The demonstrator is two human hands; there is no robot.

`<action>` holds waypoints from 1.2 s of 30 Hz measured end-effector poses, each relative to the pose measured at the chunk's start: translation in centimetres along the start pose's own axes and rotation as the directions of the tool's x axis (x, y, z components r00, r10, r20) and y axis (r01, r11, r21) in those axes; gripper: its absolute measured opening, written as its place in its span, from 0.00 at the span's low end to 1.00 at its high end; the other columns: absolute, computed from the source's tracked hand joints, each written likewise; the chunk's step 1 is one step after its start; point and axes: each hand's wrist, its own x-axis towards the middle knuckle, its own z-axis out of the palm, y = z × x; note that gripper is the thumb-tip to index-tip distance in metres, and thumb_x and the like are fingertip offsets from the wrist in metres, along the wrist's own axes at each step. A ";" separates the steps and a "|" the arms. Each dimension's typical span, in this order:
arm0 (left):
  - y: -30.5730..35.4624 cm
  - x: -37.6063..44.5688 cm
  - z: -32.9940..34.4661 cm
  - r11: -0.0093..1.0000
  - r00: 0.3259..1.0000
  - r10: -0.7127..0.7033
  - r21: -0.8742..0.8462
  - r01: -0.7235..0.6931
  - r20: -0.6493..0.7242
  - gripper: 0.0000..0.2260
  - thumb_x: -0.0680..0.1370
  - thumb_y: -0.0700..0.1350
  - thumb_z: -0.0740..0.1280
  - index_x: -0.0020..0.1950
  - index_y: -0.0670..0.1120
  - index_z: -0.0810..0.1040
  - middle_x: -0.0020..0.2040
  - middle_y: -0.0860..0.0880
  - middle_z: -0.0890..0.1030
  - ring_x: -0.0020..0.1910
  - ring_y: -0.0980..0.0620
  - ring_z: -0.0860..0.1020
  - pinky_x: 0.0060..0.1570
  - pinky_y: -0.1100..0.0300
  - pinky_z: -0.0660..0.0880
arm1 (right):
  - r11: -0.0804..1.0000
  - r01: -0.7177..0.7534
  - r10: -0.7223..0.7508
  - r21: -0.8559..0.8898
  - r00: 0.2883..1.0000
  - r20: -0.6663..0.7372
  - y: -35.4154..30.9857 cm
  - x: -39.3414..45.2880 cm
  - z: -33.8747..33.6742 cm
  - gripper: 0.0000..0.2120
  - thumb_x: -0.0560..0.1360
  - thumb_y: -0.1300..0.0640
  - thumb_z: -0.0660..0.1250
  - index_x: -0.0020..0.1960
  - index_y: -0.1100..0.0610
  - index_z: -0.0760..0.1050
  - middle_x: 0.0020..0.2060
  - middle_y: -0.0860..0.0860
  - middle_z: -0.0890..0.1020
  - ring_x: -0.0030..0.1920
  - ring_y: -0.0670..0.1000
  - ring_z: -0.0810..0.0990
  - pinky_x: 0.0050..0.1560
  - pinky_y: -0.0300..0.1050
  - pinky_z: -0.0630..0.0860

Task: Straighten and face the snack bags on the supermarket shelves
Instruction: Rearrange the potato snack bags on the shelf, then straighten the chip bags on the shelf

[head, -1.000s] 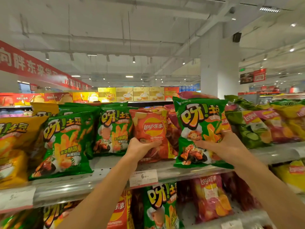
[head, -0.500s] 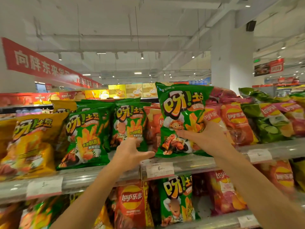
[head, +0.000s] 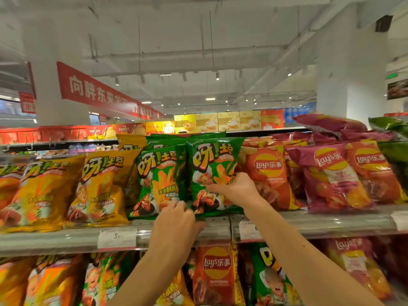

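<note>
A shop shelf (head: 66,238) holds rows of snack bags. The right hand (head: 237,191) grips a green bag (head: 217,164) standing upright on the shelf. The left hand (head: 176,219) touches its bottom corner with curled fingers, beside another green bag (head: 161,180). Yellow bags (head: 103,184) stand to the left, red bags (head: 268,173) to the right. A price tag (head: 117,237) hangs below.

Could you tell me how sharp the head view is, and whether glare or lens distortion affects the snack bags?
Head view: the green bag under the right hand reads fairly sharp; bags toward the edges, like the yellow bag, smear with motion blur; wide-angle bending curves the shelf edge; soft ceiling-light sheen on the foil, no harsh shadows.
</note>
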 end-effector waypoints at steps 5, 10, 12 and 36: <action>-0.3 -0.2 0.1 0.999 0.999 0.033 -0.002 -0.033 -0.019 0.20 0.82 0.61 0.57 0.55 0.48 0.78 0.55 0.51 0.76 0.59 0.50 0.70 0.59 0.58 0.68 | 0.996 -0.081 0.084 -0.035 0.991 0.105 0.6 1.2 0.2 0.23 0.65 0.46 0.82 0.53 0.57 0.82 0.49 0.52 0.86 0.51 0.53 0.84 0.53 0.48 0.79; -0.4 -0.2 0.6 0.998 0.997 0.064 0.025 -0.063 -0.034 0.20 0.82 0.62 0.56 0.56 0.48 0.77 0.54 0.51 0.76 0.59 0.50 0.71 0.59 0.58 0.68 | 0.992 -0.081 0.093 -0.093 0.987 0.130 0.4 1.4 0.1 0.25 0.67 0.43 0.81 0.56 0.57 0.82 0.51 0.53 0.86 0.52 0.52 0.83 0.53 0.47 0.79; -0.3 -0.2 0.8 0.997 0.997 0.069 0.043 -0.067 -0.044 0.20 0.82 0.63 0.56 0.57 0.49 0.77 0.53 0.52 0.76 0.57 0.51 0.71 0.58 0.58 0.69 | 0.988 -0.068 0.083 -0.138 0.990 0.112 0.2 1.0 0.0 0.27 0.66 0.40 0.80 0.56 0.56 0.81 0.51 0.52 0.86 0.51 0.51 0.83 0.55 0.48 0.80; 32.2 10.2 -0.7 0.493 0.940 -0.244 -0.805 0.331 0.237 0.63 0.56 0.80 0.65 0.80 0.45 0.53 0.75 0.44 0.67 0.72 0.43 0.69 0.67 0.47 0.69 | 0.949 -0.013 -0.109 -0.314 0.923 -0.368 16.2 -0.7 -37.5 0.45 0.71 0.35 0.73 0.78 0.57 0.63 0.71 0.54 0.74 0.70 0.55 0.73 0.66 0.49 0.71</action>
